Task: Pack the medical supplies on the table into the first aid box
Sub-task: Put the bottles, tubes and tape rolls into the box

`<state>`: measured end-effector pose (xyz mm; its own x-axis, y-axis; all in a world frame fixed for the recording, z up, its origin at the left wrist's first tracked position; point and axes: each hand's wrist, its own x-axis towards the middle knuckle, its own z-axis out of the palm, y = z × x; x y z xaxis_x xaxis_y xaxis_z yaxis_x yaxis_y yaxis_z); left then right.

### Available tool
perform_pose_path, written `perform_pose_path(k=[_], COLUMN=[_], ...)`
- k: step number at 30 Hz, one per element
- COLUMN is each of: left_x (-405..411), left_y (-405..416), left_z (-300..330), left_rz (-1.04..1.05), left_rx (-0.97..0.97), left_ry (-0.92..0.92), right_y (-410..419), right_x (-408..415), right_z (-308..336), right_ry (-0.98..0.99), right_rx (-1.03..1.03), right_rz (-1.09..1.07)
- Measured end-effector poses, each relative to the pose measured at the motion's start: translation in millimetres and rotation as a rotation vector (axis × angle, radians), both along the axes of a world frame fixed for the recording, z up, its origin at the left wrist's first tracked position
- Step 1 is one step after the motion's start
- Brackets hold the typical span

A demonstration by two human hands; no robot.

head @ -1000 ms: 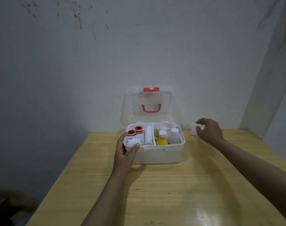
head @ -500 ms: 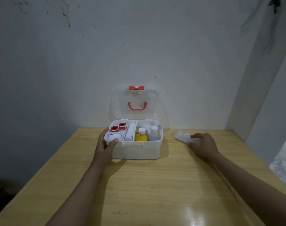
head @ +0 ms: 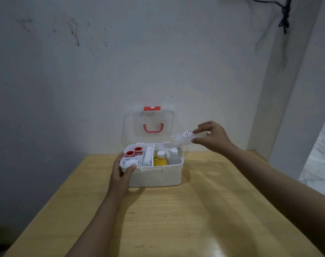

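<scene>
The left hand (head: 121, 175) grips the near-left corner of the open first aid box (head: 154, 175), thumb curled over the rim, steadying it on the table (head: 195, 219). At two o'clock from the box, the right hand (head: 213, 138) pinches a small white bottle (head: 185, 138) lying sideways in the air above the box's right edge. The placing step looks to be in hand; next, the bottle needs lowering beside the bottles inside.

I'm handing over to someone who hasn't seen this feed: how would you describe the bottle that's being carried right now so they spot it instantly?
Find the open first aid box on the wooden table. Above its right rear corner, the right hand pinches a translucent white bottle, held on its side in the air. Unlike the yellow bottle and clear bottle upright inside, it is outside the box and carries a round white label.
</scene>
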<state>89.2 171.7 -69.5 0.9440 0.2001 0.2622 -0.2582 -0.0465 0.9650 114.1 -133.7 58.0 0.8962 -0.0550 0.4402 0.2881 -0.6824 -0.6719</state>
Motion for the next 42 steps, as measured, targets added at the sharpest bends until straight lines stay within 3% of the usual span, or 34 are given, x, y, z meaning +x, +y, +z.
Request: perform_pose_path(k=[9, 14, 34, 42], left_x=[3, 1, -2, -2], left_y=[0, -1, -3, -4], left_z=[-4, -3, 1, 2], left_rz=[0.018, 0.012, 0.021, 0.023], left_rx=[-0.034, -0.052, -0.059, -0.049], left_ry=[0.002, 0.008, 0.015, 0.024], right_y=[73, 88, 108, 105], right_x=[32, 48, 43, 46], right_z=[31, 26, 6, 9], right_ry=[0.342, 0.472, 0.504, 0.497], right_rx=[-0.279, -0.322, -0.492, -0.462], right_rz=[0.134, 0.161, 0.072, 0.053])
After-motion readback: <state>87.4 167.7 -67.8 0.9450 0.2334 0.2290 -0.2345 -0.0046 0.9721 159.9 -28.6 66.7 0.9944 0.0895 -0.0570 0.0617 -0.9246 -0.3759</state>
